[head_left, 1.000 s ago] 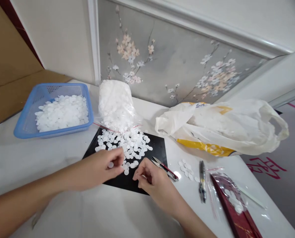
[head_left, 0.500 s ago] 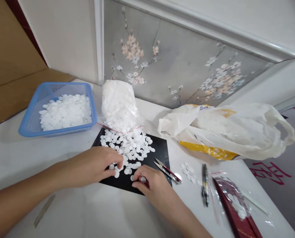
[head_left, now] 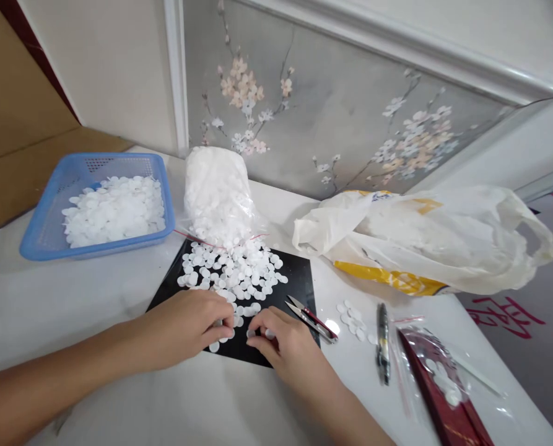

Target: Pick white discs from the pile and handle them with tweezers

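Many small white discs [head_left: 252, 266] lie spread over a black sheet [head_left: 299, 272] and spill from the mouth of a clear bag [head_left: 218, 192]. My left hand [head_left: 197, 322] is low over the sheet's left part, its thumb and fingers curled close together among discs; whatever is between the fingertips is mostly hidden. Just to the right, my right hand [head_left: 280, 337] is closed in a pinch, with white discs showing at its fingers. Red-handled snips [head_left: 312, 319] rest on the sheet's right edge, beside my right hand.
A blue basket [head_left: 30, 238] holding white discs stands at the left. At the right are a white and yellow plastic bag [head_left: 420, 241], loose discs [head_left: 352, 320], a pen [head_left: 383, 344] and a small clear bag over something red [head_left: 443, 384]. A decorated panel rises behind.
My left hand has moved slightly toward me, and its fingers have closed more. My right hand keeps its pinch almost in place. The view has shifted a little.
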Motion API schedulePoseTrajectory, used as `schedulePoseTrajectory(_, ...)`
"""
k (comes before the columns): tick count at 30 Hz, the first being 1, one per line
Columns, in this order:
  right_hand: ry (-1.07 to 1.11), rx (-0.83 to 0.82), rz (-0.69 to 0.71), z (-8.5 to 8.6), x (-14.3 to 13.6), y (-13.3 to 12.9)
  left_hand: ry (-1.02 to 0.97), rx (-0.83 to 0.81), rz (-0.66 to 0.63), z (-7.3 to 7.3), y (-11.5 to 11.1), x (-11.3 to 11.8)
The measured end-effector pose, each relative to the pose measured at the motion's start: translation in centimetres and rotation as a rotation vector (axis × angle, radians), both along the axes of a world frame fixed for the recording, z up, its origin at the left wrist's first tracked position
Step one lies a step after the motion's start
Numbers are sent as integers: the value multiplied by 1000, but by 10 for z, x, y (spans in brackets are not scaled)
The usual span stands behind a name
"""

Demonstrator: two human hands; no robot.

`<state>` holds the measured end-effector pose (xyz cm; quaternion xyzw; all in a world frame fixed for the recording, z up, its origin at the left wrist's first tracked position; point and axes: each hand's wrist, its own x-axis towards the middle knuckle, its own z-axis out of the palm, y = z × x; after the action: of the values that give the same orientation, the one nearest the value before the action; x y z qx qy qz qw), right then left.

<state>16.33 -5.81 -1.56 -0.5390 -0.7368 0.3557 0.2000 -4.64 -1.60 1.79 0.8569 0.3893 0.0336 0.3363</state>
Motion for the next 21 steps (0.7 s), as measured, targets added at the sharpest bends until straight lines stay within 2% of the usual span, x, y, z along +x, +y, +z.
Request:
schedulePoseTrajectory(4,4,93,30,-2,0,0,-9,6,105,2,1,2)
schedulePoseTrajectory(6,31,88,10,-2,0,-1,-1,16,144,4,3,0)
schedulePoseTrajectory(9,144,-79,-87,2,-1,-1,-8,-22,173,6,8,-2)
schedulePoseTrajectory(12,369,-330,-168,8,-2,-1,-17,-47,197,7,11,-5)
schedulePoseTrajectory(14,507,-418,-182,11,-3,-1,-24,-40,219,9,12,-6)
schedulePoseTrajectory(17,542,-394,-183,10,-5,0,-55,-19,269,16,13,-9)
schedulePoseTrajectory(21,322,-189,-145,0,-13,2,-55,-53,323,25,14,-12)
